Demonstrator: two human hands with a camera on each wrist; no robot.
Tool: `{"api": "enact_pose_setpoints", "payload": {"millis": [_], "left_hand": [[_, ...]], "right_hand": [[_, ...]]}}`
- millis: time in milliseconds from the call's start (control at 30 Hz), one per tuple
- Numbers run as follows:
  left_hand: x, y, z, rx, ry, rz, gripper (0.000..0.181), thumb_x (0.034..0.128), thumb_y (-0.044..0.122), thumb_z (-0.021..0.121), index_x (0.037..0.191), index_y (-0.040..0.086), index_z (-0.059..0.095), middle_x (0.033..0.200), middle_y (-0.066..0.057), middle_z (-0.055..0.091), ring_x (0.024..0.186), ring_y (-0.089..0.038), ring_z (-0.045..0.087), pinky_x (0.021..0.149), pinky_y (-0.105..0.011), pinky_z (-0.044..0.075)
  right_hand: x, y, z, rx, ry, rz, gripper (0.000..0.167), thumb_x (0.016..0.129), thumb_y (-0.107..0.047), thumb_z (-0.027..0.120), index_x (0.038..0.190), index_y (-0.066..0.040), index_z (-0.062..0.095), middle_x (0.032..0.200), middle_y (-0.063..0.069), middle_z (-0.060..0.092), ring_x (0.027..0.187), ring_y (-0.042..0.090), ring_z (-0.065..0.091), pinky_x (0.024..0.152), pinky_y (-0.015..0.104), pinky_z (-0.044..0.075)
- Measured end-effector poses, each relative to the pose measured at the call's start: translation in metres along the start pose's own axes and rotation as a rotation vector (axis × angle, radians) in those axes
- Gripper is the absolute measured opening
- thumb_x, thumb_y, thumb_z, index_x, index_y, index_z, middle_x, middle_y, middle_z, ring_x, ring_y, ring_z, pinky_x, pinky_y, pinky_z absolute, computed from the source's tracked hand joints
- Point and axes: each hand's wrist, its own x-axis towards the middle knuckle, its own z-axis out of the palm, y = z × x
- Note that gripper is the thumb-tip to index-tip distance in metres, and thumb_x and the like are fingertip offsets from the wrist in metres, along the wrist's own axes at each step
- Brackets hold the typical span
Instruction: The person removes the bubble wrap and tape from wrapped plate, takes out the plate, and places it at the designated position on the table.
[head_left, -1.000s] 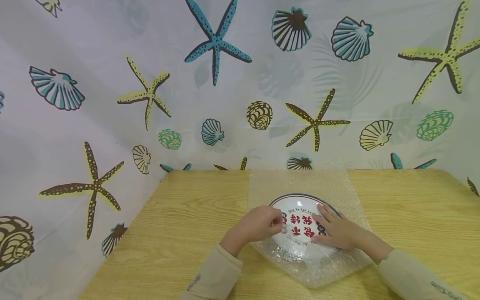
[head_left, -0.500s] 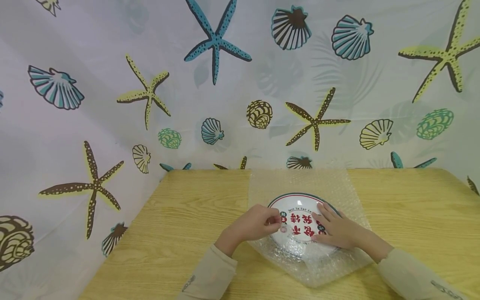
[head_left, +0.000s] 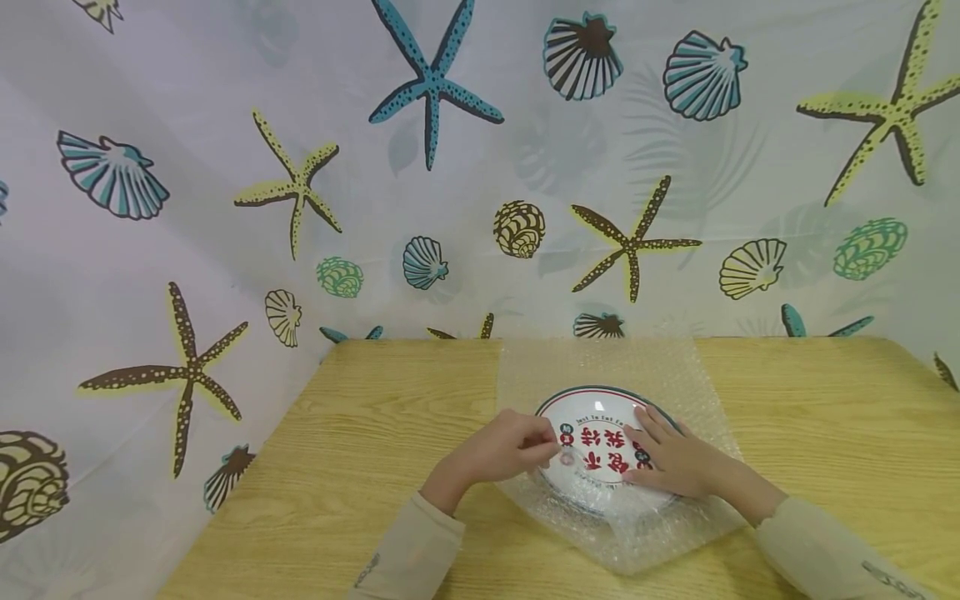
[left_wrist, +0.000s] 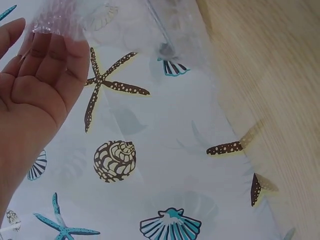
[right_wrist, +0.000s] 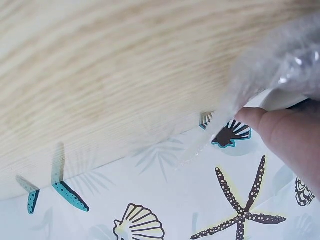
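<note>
1. Bubble wrap [head_left: 615, 542] lay beneath the plate [head_left: 603, 448] and over its near edge; the left hand [head_left: 510, 447] pinched the wrap.
2. The right hand [head_left: 678, 461], spread, partly covered the plate.
3. Behind the wood-grain counter [head_left: 375, 417] hung starfish-printed cloth [head_left: 480, 192].

Wood-grain table [head_left: 375, 433]; white starfish-print sheeting [head_left: 465, 196] behind

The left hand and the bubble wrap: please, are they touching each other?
Touching. The left wrist view shows it: the fingers of the left hand curl against the bubble wrap, which covers their tips with no gap visible.
</note>
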Motion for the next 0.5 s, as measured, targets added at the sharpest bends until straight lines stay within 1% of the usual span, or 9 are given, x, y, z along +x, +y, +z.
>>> {"api": "enact_pose_setpoints", "payload": {"millis": [167, 267, 367, 500], "left_hand": [[-0.0017, 0.0016, -0.0018, -0.095, -0.011, -0.034, 0.019, 0.0913, 0.012, 0.051, 0.082, 0.001, 0.062, 0.069, -0.002, 0.06, 0.058, -0.009, 0.055, 0.054, -0.018, 0.046], [-0.002, 0.0012, -0.0014, -0.131, -0.016, -0.051, 0.02, 0.0923, 0.011, 0.048, 0.083, 0.0, 0.062, 0.071, -0.004, 0.061, 0.058, -0.013, 0.056, 0.052, -0.019, 0.046], [-0.0025, 0.0024, -0.0015, -0.164, -0.025, -0.073, 0.022, 0.0932, 0.008, 0.045, 0.082, -0.002, 0.062, 0.073, -0.009, 0.062, 0.057, -0.017, 0.056, 0.051, -0.022, 0.047], [-0.0039, 0.0041, -0.0032, -0.203, -0.049, -0.088, 0.025, 0.0942, 0.008, 0.043, 0.079, -0.001, 0.06, 0.07, -0.01, 0.061, 0.055, -0.016, 0.056, 0.05, -0.025, 0.049]], "right_hand": [[-0.0002, -0.0002, -0.0002, -0.004, 0.006, -0.003, 0.073, 0.086, -0.051, 0.046, 0.129, 0.007, 0.04, 0.138, 0.033, 0.018, 0.127, 0.046, 0.012, 0.095, 0.063, 0.015], [0.0, 0.0002, 0.0002, -0.01, 0.007, -0.004, 0.073, 0.086, -0.052, 0.046, 0.129, 0.007, 0.04, 0.138, 0.033, 0.018, 0.127, 0.046, 0.012, 0.095, 0.063, 0.016], [0.0002, 0.0005, 0.0004, -0.011, 0.001, -0.003, 0.073, 0.086, -0.052, 0.046, 0.129, 0.007, 0.04, 0.138, 0.033, 0.018, 0.127, 0.046, 0.012, 0.095, 0.063, 0.016], [0.0001, 0.0003, -0.0001, -0.002, -0.007, 0.0, 0.073, 0.086, -0.051, 0.046, 0.129, 0.007, 0.039, 0.138, 0.033, 0.018, 0.127, 0.046, 0.012, 0.095, 0.063, 0.016]]}}
